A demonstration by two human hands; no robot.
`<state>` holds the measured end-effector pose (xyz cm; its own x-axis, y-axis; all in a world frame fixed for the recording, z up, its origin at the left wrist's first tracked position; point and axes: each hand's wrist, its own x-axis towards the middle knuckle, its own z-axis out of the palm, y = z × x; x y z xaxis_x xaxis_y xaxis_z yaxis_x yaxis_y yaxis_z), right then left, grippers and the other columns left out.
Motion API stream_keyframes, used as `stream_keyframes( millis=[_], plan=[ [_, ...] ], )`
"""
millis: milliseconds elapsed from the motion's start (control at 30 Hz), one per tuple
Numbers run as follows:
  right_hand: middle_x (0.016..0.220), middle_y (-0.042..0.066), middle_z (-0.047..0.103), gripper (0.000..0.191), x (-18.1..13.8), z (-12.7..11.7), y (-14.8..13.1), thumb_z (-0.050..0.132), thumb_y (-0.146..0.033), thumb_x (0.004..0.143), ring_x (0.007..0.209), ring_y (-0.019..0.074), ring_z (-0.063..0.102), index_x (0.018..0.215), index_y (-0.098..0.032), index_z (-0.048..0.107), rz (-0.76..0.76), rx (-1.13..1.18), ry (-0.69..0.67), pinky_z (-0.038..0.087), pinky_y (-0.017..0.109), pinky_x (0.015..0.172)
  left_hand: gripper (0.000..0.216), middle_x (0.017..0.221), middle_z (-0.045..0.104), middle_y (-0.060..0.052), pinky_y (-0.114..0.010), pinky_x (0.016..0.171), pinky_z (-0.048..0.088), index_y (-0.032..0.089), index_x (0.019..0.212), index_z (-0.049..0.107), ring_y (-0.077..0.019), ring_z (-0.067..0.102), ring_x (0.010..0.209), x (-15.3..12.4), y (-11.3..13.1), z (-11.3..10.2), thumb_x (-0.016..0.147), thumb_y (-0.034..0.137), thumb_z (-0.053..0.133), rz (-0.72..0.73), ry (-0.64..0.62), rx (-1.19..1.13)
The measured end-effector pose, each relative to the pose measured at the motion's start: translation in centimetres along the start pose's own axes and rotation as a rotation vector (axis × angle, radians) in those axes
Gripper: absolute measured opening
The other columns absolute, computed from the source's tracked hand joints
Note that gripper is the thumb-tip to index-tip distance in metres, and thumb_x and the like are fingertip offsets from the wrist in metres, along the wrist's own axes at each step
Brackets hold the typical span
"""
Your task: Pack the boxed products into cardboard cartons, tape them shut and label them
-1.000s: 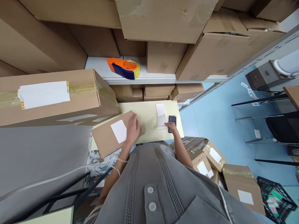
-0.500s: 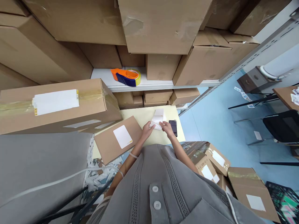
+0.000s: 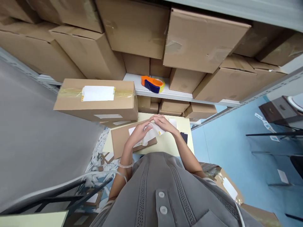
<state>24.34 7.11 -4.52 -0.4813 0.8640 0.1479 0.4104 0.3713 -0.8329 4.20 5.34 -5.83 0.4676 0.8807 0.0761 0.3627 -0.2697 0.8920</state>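
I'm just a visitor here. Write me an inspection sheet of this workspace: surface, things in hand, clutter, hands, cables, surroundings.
Surface: pale table, partly covered.
Things in hand: white paper, over a brown box on the table.
Clutter: phone on the table, partly hidden by the right arm; tape dispenser on the shelf.
Hands: left hand and right hand meet at the paper; grip unclear.
Cables: white cord at left; connections unclear.
Surroundings: stacked boxes, paper scraps, blue floor.
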Motion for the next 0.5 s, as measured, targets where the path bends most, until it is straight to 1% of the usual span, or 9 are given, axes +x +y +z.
stream_keyframes(
  millis=[67, 133, 167, 233, 300, 400, 500],
  plan=[
    [0.091, 0.004, 0.066, 0.058, 1.2, 0.7, -0.1, 0.035, -0.066, 0.096, 0.087, 0.0185, 0.060, 0.088, -0.019, 0.067, 0.029, 0.165, -0.083, 0.045, 0.029, 0.083, 0.030, 0.092, 0.071, -0.002, -0.027, 0.077, 0.046, 0.020, 0.100, 0.068, -0.0191, 0.063, 0.085, -1.3, 0.5, -1.4, 0.093, 0.043, 0.050, -0.049, 0.092, 0.022],
    [0.083, 0.002, 0.063, 0.054, 1.9, 1.3, -0.6, 0.047, -0.069, 0.090, 0.077, 0.0159, 0.057, 0.083, -0.018, 0.064, 0.081, 0.257, -0.095, 0.044, 0.025, 0.072, 0.030, 0.083, 0.070, 0.000, -0.026, 0.070, 0.045, 0.020, 0.091, 0.067, -0.0175, 0.061, 0.076, -2.7, 0.8, -2.6, 0.092, 0.045, 0.051, -0.113, 0.190, 0.055],
    [0.081, 0.001, 0.062, 0.052, 2.2, 1.6, -1.0, 0.054, -0.068, 0.087, 0.076, 0.0151, 0.055, 0.081, -0.018, 0.063, 0.095, 0.276, -0.085, 0.043, 0.024, 0.070, 0.030, 0.080, 0.069, 0.000, -0.025, 0.067, 0.043, 0.021, 0.087, 0.066, -0.0169, 0.059, 0.073, -3.3, 0.8, -3.1, 0.091, 0.046, 0.052, -0.139, 0.243, 0.071],
    [0.080, 0.000, 0.061, 0.048, 2.7, 1.9, -2.0, 0.062, -0.065, 0.082, 0.075, 0.0143, 0.054, 0.079, -0.017, 0.063, 0.093, 0.294, -0.070, 0.042, 0.023, 0.068, 0.029, 0.077, 0.068, 0.001, -0.025, 0.065, 0.042, 0.021, 0.083, 0.065, -0.0163, 0.057, 0.070, -4.5, 0.7, -4.1, 0.090, 0.047, 0.054, -0.173, 0.351, 0.090],
    [0.079, 0.000, 0.061, 0.045, 3.3, 2.3, -3.1, 0.064, -0.062, 0.081, 0.074, 0.0141, 0.054, 0.078, -0.017, 0.063, 0.082, 0.307, -0.073, 0.042, 0.023, 0.068, 0.029, 0.075, 0.067, 0.002, -0.025, 0.065, 0.041, 0.021, 0.081, 0.064, -0.0159, 0.056, 0.069, -5.6, 0.6, -4.8, 0.089, 0.047, 0.055, -0.187, 0.441, 0.093],
    [0.079, 0.000, 0.062, 0.041, 4.2, 3.2, -4.4, 0.064, -0.058, 0.083, 0.073, 0.0135, 0.054, 0.079, -0.018, 0.064, 0.077, 0.320, -0.078, 0.041, 0.023, 0.066, 0.027, 0.074, 0.066, 0.002, -0.025, 0.066, 0.042, 0.021, 0.080, 0.065, -0.0151, 0.055, 0.068, -6.8, 0.6, -5.5, 0.090, 0.045, 0.055, -0.194, 0.529, 0.086],
    [0.077, 0.000, 0.061, 0.039, 4.8, 4.2, -5.3, 0.064, -0.056, 0.083, 0.072, 0.0132, 0.053, 0.078, -0.018, 0.064, 0.073, 0.328, -0.045, 0.040, 0.022, 0.065, 0.027, 0.072, 0.064, 0.002, -0.025, 0.067, 0.042, 0.021, 0.078, 0.064, -0.0145, 0.054, 0.068, -7.5, 0.9, -6.0, 0.089, 0.043, 0.055, -0.190, 0.594, 0.070]
  ],
)
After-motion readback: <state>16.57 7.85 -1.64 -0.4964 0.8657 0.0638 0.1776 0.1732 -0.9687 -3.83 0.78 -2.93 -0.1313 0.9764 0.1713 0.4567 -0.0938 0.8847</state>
